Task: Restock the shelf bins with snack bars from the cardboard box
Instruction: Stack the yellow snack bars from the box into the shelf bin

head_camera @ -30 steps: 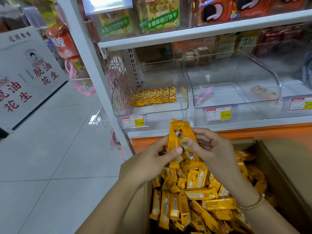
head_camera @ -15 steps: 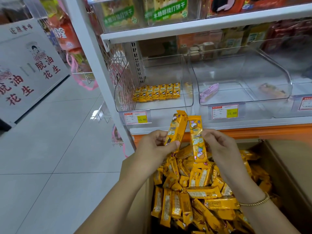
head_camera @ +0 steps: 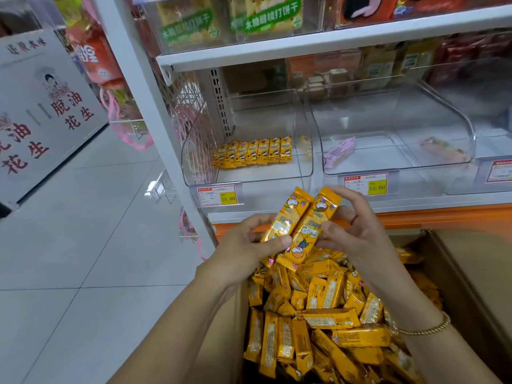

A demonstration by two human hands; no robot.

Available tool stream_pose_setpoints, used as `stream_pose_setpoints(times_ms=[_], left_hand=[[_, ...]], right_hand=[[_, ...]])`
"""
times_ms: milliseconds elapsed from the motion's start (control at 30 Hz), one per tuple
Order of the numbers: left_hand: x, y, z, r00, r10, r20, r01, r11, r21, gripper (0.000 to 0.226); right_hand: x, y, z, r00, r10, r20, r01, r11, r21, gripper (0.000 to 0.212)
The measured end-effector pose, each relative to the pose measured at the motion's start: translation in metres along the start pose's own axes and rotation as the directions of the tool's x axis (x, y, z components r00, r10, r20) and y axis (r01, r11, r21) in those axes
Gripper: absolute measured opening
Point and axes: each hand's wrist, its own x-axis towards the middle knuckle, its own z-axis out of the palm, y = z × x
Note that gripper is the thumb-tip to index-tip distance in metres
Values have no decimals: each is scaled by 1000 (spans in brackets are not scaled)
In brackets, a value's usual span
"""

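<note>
My left hand [head_camera: 246,246] pinches one yellow snack bar [head_camera: 286,217] and my right hand [head_camera: 360,236] grips a second bar [head_camera: 311,231], touching side by side above the full cardboard box [head_camera: 471,286].

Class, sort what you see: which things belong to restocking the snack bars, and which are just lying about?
Job: left hand, right hand, held bars, boxed bars, box, left bin, binned bars.
Lying about: pink pack, price tags, cracker packs, sign.

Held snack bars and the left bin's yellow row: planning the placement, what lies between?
Head view: only the clear bin's front lip and price tag, then bare bin floor.
</note>
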Motion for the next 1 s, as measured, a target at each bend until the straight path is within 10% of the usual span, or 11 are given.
stream_pose_setpoints(times_ms=[200, 367, 467, 633, 833, 1000], left_hand=[[-4, 13, -5, 1000, 15, -20, -15, 999, -35, 55], [-6, 28, -20, 998, 5, -69, 0, 997, 77, 43], [-3, 33, -25, 997, 4, -80, 7, 990, 138, 43], [2, 41, -35, 998, 21, -62, -11, 989, 148, 38], [13, 47, -57, 981, 81, -176, -129, 952, -278, 34], [31, 19, -75, 781, 427, -455, -85, 795, 601, 16]], right_hand=[[9, -3, 2, 997, 36, 72, -37, 999, 14, 47], [23, -23, 0, 988, -24, 154, 82, 918, -388, 68], [40, -47, 3, 886, -132, 445, 437, 562, -703, 87], [69, -63, 19, 639, -90, 764, 769, 70, -635, 61], [104, -87, 37, 790, -59, 610, 605, -86, -792, 60], [157, -80, 67, 946, 49, 322, 325, -104, -940, 51]])
